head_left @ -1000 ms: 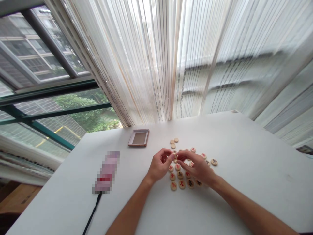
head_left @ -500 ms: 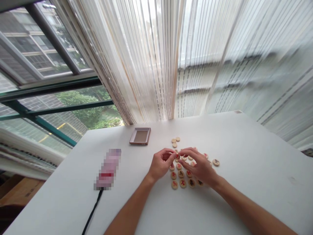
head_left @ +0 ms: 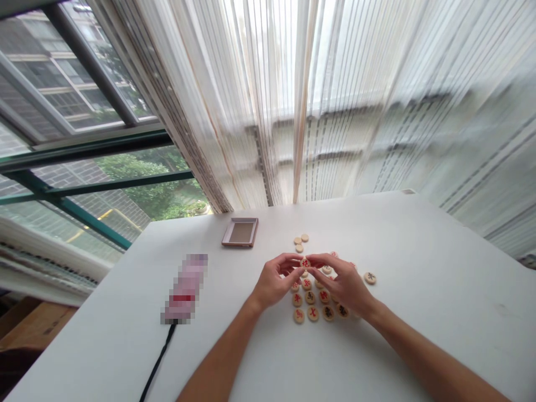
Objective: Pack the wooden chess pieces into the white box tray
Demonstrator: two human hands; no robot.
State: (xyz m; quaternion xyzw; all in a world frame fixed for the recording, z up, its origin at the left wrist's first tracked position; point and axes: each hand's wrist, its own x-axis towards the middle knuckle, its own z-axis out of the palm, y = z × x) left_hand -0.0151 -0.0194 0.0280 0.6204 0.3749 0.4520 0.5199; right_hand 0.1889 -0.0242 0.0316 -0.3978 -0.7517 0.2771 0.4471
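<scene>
Several round wooden game pieces (head_left: 318, 304) with red and black characters lie on a white table (head_left: 419, 268). My left hand (head_left: 274, 282) and my right hand (head_left: 341, 285) meet above them. Both pinch one piece with a red character (head_left: 305, 262) between their fingertips, held just over the pile. Three blank-faced pieces (head_left: 300, 242) lie a little farther back. One piece (head_left: 369, 277) lies apart to the right.
A small shallow brown box (head_left: 240, 232) sits on the table behind my left hand. A pink, blurred-out object (head_left: 184, 289) with a black cable (head_left: 157, 365) lies to the left. Striped sheer curtains (head_left: 314, 100) hang behind the table, a window (head_left: 75, 139) at the left.
Both hands have lifted slightly and now hold a red-marked piece together between their fingertips. The camera view shifted a little.
</scene>
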